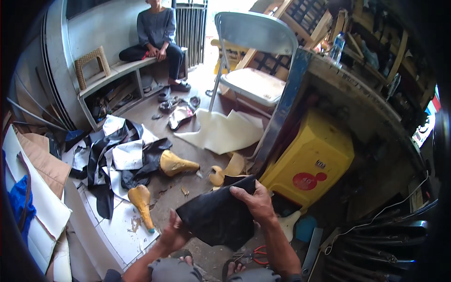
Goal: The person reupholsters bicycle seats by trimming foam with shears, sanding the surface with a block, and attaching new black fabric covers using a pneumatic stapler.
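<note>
A black sheet of leather-like material point(216, 216) is held up in front of my knees. My right hand point(256, 202) grips its upper right edge, thumb on top and fingers behind. At the lower left edge, my left hand point(174, 234) touches the sheet; its thumb points up and its other fingers are partly hidden beneath. Beyond, on the floor, lie two yellowish saddle-shaped pieces: one point(177, 163) near a dark pile, the other point(140, 202) closer to me. Pliers with red handles point(260, 254) rest by my right foot.
A heap of black and white scraps point(127, 155) covers the left floor. Cream foam sheeting point(218, 134) lies under a folding chair point(256, 80). A yellow plastic container point(312, 162) leans at right. Another person point(156, 35) sits on a bench point(115, 77). Cardboard point(42, 160) stands far left.
</note>
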`<action>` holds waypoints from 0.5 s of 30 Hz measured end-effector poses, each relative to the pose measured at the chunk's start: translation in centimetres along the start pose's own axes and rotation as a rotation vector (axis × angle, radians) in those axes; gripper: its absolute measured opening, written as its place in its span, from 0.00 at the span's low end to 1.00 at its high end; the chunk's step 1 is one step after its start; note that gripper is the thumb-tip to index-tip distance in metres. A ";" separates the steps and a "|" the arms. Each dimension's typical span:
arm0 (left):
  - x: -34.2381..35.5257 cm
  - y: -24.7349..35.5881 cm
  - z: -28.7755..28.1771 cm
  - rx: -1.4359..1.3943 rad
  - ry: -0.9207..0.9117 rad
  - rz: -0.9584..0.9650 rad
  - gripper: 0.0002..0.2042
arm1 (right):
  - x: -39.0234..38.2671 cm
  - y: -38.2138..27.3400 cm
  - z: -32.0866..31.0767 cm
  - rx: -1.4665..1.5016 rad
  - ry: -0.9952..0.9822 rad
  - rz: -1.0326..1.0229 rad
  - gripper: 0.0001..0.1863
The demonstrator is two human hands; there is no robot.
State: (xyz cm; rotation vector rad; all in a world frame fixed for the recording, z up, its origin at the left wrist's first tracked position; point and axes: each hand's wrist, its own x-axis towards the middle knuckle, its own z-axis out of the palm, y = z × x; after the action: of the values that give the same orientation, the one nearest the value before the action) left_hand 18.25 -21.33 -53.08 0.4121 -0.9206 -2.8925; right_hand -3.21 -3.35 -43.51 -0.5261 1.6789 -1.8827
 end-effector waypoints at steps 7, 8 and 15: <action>-0.4 12.2 6.3 0.618 -0.010 0.598 0.24 | -0.6 -9.9 1.1 -0.170 -0.438 0.140 0.26; 0.2 12.1 7.5 0.749 -0.087 0.530 0.27 | -0.8 -9.2 1.8 -0.233 -0.467 0.185 0.28; 5.4 7.8 9.2 1.120 -0.423 0.053 0.43 | -2.4 -0.9 0.9 -0.270 -0.520 0.300 0.37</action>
State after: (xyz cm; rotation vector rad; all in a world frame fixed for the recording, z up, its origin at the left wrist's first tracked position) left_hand 10.43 -23.40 -42.64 -0.2104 -2.4969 -2.1344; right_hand -0.93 -2.50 -42.32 -0.7481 1.5543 -1.1840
